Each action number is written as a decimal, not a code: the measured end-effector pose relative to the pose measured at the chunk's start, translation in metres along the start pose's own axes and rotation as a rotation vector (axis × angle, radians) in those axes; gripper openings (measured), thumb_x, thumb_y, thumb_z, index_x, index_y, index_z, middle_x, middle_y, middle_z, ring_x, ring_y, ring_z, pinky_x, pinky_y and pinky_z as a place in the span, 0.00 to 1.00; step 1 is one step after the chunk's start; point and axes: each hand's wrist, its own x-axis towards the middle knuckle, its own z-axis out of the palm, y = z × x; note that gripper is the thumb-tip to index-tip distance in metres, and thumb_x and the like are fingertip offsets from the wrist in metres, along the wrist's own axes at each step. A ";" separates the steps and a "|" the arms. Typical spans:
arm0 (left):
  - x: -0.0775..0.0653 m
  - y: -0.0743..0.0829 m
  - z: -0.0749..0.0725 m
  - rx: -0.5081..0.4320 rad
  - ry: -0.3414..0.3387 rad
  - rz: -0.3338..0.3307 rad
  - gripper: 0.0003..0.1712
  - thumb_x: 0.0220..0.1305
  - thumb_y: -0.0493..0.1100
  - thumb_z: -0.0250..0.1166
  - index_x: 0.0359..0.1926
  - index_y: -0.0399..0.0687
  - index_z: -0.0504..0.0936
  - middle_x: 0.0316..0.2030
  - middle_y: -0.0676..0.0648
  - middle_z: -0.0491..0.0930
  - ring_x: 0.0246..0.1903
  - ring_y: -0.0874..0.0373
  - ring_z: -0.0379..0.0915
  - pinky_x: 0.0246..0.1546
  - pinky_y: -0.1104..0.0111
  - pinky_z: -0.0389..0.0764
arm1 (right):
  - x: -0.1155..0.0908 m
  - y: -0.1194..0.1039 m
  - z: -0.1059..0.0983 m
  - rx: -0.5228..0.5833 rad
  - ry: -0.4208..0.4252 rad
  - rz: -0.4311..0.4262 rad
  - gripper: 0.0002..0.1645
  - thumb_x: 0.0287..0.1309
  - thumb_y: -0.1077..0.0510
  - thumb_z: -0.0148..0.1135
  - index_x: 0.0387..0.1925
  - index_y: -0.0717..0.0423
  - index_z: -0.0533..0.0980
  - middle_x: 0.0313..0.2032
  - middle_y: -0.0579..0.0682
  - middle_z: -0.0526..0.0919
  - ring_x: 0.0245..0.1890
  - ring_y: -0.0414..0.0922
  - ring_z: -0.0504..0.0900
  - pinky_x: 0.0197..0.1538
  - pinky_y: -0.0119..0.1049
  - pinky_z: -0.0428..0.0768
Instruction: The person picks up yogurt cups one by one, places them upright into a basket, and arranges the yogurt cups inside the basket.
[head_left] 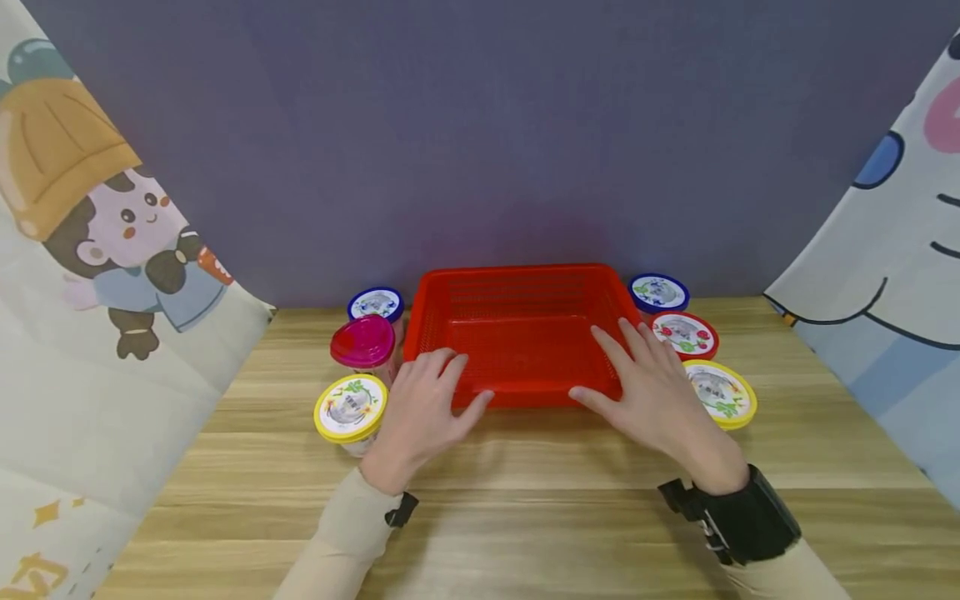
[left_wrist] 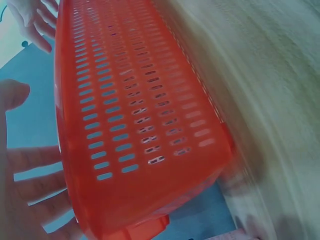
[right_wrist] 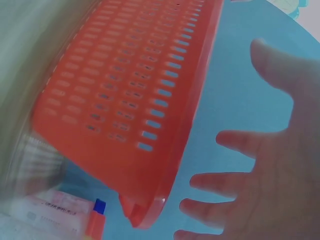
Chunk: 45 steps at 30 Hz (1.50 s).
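A red plastic basket (head_left: 517, 350) with slotted walls stands at the back of the wooden table. My left hand (head_left: 423, 408) is at its front left corner, fingers spread. In the left wrist view the fingers (left_wrist: 42, 187) reach the basket's rim (left_wrist: 67, 165); whether they touch it I cannot tell. Over the front right corner hovers my right hand (head_left: 648, 392), fingers spread and holding nothing. A gap shows between its fingers (right_wrist: 220, 185) and the basket wall (right_wrist: 135, 90) in the right wrist view.
Left of the basket stand tubs with blue (head_left: 376, 304), pink (head_left: 363, 342) and yellow lids (head_left: 351, 408). On the right are tubs with blue (head_left: 658, 292), red (head_left: 685, 335) and yellow lids (head_left: 720, 393). A grey panel (head_left: 480, 150) rises behind; printed cloths (head_left: 82, 333) hang at both sides.
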 end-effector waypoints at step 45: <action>-0.004 -0.002 0.005 0.106 -0.143 -0.023 0.24 0.70 0.63 0.58 0.38 0.47 0.81 0.32 0.46 0.76 0.34 0.50 0.70 0.38 0.59 0.71 | -0.008 0.041 -0.013 -0.079 -0.131 0.118 0.62 0.60 0.19 0.48 0.79 0.58 0.50 0.76 0.72 0.42 0.73 0.77 0.38 0.66 0.77 0.33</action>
